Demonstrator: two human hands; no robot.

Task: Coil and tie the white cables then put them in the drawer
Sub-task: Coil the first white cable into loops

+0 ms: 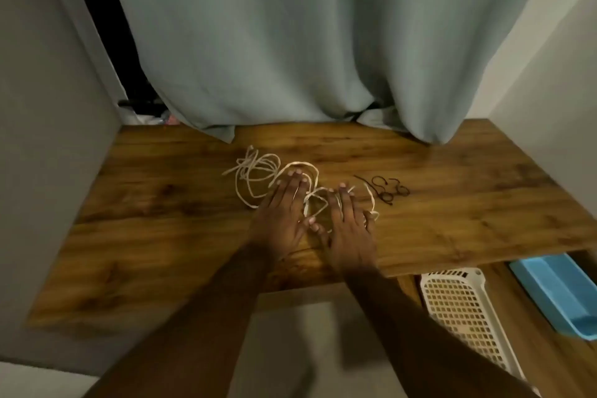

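The white cables lie in a loose tangle mid-table, left of the dark ties. Both grips lie flat with straight fingers, left hand and right hand pressing the strands. Likely light, limp, springy; best gathered by 1 free end.

We have both arms stretched forward from the near edge of the view, bare to the forearm and running roughly parallel, the left one angling slightly inward. Our left hand lies palm down with its fingers straight and close together, pointing far. Our right hand lies palm down just beside it, fingers straight and also pointing far. The two thumbs reach toward each other in the gap between the hands, their tips near or touching; we cannot tell which. Neither hand curls its fingers.
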